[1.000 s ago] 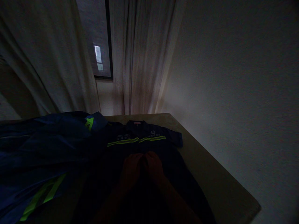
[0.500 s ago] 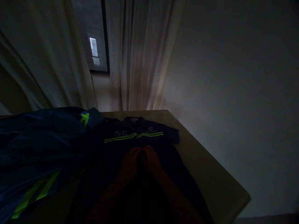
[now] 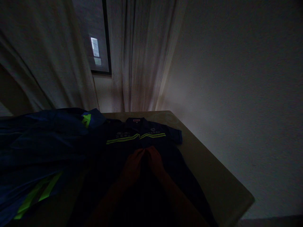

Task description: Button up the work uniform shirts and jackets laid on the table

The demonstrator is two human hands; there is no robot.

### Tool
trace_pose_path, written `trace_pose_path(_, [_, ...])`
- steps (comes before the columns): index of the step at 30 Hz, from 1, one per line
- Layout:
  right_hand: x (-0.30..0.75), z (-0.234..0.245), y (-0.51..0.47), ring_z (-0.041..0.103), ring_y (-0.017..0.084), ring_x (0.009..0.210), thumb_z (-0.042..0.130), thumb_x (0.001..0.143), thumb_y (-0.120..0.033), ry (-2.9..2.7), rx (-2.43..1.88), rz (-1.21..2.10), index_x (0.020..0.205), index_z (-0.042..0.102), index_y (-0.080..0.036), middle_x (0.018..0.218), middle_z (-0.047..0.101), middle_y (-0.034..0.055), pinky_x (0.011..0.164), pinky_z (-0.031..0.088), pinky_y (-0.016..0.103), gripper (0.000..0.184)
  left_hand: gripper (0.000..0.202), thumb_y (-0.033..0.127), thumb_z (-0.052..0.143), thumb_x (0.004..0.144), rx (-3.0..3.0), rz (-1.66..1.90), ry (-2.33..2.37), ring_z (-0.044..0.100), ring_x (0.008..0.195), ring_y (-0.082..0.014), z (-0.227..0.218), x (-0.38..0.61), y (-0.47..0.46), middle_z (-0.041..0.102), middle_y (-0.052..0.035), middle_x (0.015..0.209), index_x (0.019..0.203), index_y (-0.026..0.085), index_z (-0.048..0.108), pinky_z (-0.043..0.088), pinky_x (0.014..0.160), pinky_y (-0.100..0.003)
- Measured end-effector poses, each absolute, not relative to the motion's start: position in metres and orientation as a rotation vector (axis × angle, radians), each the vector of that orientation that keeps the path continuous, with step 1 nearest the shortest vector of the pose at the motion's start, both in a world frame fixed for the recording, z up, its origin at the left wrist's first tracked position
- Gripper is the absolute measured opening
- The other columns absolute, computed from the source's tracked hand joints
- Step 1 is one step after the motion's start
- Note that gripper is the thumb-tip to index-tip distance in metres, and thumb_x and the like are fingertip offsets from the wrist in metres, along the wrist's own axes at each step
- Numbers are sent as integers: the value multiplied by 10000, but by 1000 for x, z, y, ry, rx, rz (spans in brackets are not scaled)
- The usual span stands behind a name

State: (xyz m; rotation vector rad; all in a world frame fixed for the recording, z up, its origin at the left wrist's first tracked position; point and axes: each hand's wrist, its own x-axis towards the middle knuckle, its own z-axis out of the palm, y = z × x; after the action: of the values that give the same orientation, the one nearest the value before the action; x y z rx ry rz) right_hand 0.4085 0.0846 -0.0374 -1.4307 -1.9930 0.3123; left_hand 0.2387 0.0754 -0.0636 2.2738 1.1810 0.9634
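Note:
A dark navy short-sleeved work shirt (image 3: 175,157) lies face up, collar at the far end, with a yellow-green reflective stripe across its chest. My left hand (image 3: 133,162) and my right hand (image 3: 153,159) meet at the middle of its front, just below the stripe. Both sets of fingers are closed in a pinch on the shirt's front edges, fingertips close together. Darkness hides the exact spot they grip, and any button or fastener there cannot be made out.
Blue garments with bright yellow-green bands (image 3: 50,187) are heaped on the left. Underneath is a table (image 3: 208,170) whose right edge runs near a pale wall (image 3: 236,94). Curtains (image 3: 144,56) and a window (image 3: 94,41) stand behind. The room is dim.
Both hands stay pinched at the shirt front and have shifted very slightly up toward the collar. The shirt and the heaped garments look otherwise the same.

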Motion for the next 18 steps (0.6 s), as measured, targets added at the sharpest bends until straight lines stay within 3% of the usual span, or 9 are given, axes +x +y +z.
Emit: trace_pose_path(18, [413,-47,89,657,209,923,458,999,-161,-1972,-1497,289,955,683,-204,960,690,76,858,512,317,233,646,40,391,886,2316,887,1134,543,1326,-238,-61,237,75,494,-105,1514,1500,234,445,473,1127,-463])
